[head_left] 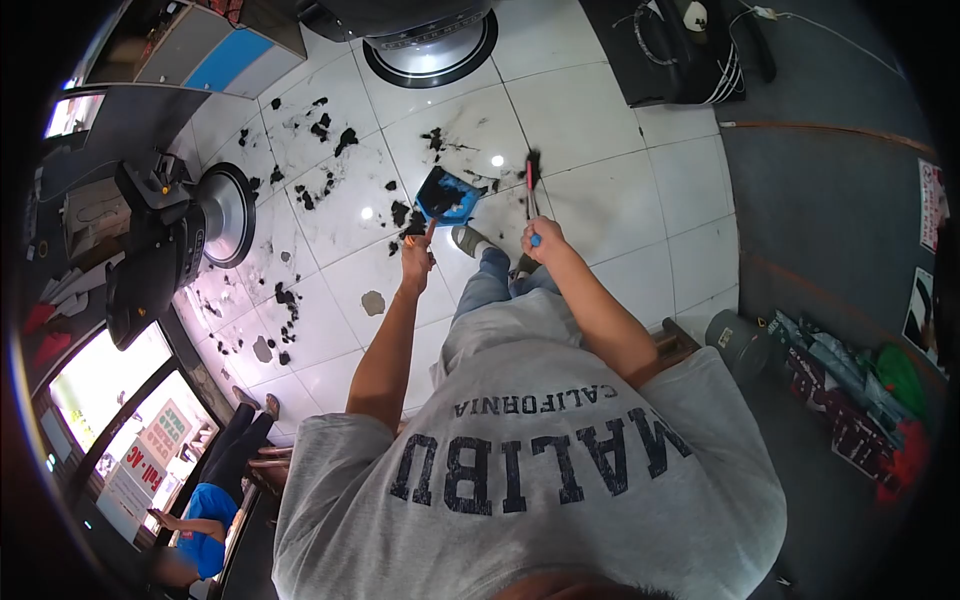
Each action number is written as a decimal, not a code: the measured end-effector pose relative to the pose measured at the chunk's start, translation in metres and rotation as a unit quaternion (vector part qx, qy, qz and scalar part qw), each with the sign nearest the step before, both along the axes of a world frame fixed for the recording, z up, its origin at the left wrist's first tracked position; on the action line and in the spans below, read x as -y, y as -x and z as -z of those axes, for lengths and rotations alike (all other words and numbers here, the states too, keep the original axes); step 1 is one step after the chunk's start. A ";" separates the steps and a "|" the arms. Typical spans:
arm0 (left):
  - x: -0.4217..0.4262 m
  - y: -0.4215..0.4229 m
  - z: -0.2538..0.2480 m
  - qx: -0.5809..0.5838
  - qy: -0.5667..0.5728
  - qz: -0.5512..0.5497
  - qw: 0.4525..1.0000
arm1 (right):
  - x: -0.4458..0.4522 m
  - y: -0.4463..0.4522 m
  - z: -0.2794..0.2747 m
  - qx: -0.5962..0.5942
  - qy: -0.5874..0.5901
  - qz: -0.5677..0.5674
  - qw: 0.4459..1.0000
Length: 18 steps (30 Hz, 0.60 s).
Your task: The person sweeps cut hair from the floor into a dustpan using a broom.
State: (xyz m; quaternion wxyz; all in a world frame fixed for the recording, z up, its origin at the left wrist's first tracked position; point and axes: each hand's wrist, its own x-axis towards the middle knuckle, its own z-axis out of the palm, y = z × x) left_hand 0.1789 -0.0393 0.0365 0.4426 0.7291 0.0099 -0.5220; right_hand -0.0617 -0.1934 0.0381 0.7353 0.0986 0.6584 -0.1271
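Note:
My left hand [417,262] is closed around the handle of a blue dustpan [462,212], which rests on the tiled floor in front of my feet. Dark hair clippings [443,190] lie in the pan. In my right hand [543,240] is a brush [531,185] with a reddish handle and a blue end, gripped near that end. Its dark bristles touch the floor to the right of the dustpan. Dark streaks of loose hair lie between pan and brush. More hair clumps [346,140] are scattered across the tiles to the left.
Round chrome bases of barber chairs [228,215] stand at the left and at the top [430,65]. A person in a blue shirt [205,510] sits at lower left. Bags [830,370] and a dark bin [735,338] are at right. A cabinet [205,55] stands upper left.

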 end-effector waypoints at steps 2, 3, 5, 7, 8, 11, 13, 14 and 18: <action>0.006 0.001 0.003 0.003 0.003 0.006 1.000 | 0.001 0.024 -0.011 0.049 0.016 0.011 0.999; 0.006 0.002 0.002 0.002 0.003 0.004 1.000 | -0.002 0.040 -0.018 0.074 0.022 0.015 0.997; 0.011 0.003 -0.001 0.002 0.002 0.000 1.000 | -0.002 0.076 -0.035 0.066 0.045 -0.022 0.997; 0.012 0.008 -0.009 0.003 -0.008 -0.004 1.000 | -0.001 0.099 -0.059 0.017 0.098 -0.100 0.990; 0.010 0.009 -0.011 0.004 0.009 -0.006 1.000 | 0.005 0.103 -0.078 -0.027 0.141 -0.157 0.977; 0.001 0.017 -0.013 0.019 0.033 -0.013 0.999 | 0.035 0.141 -0.046 -0.164 0.264 -0.335 0.889; -0.007 0.023 -0.014 0.036 0.006 -0.017 0.999 | 0.076 0.168 0.003 -0.183 0.282 -0.454 0.825; -0.006 0.030 -0.026 0.025 0.036 -0.030 0.999 | 0.089 0.172 0.027 -0.191 0.289 -0.511 0.787; -0.010 0.056 -0.036 0.046 -0.003 -0.074 0.996 | 0.081 0.159 0.107 -0.171 0.334 -0.598 0.708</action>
